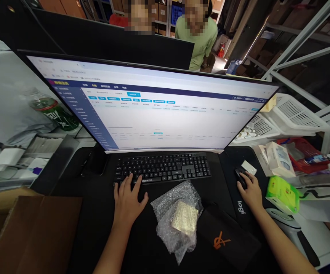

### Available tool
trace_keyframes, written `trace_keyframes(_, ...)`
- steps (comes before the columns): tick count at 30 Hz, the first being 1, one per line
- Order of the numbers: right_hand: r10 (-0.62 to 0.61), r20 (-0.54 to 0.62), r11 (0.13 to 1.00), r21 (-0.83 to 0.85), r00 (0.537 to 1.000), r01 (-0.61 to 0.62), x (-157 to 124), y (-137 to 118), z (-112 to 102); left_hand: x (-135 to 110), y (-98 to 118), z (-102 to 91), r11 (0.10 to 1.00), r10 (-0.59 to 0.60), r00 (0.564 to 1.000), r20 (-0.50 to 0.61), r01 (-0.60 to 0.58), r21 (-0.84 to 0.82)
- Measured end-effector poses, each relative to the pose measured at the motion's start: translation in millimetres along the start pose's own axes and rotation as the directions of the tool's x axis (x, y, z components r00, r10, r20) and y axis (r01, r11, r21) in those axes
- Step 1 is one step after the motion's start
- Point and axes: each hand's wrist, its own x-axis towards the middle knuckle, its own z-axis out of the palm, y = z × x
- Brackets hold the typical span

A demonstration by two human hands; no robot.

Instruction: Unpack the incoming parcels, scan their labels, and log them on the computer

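Observation:
My left hand lies with spread fingers at the lower left edge of a black keyboard, fingertips on or just over its bottom row; it holds nothing. Over a dark computer mouse curls my right hand, covering most of it. The mouse is on a black mouse pad with white lettering. Behind the keyboard stands a wide monitor lit with a table-like page. Between my arms are a bubble-wrap bag around a pale yellow item and a black pouch with an orange mark.
An open cardboard box is at left, a green bottle behind it. At right are a green tissue pack, a handheld scanner, small boxes, a red basket and white baskets. Two people are beyond the monitors.

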Motion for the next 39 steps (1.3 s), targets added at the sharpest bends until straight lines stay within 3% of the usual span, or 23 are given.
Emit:
trace_keyframes(17, 0.029, -0.005, 0.999, -0.014, 1.0, -0.029, 0.3, -0.9, -1.1, -1.9, 1.8, -1.2, 0.992, -0.071, 0.996, -0.06, 0.065, -0.104)
trace_keyframes(28, 0.039, 0.002, 0.999, 0.006, 0.999, -0.039, 0.7, -1.4, -1.0, 0.2, 3.9, -5.0, 0.995, -0.077, 0.996, 0.047, 0.08, -0.054)
trace_keyframes(39, 0.033, -0.019, 0.999, 0.01, 0.999, -0.032, -0.6, 0.0, -3.6, -3.8, 2.0, -2.0, 0.996, -0.072, 0.997, -0.03, 0.07, -0.048)
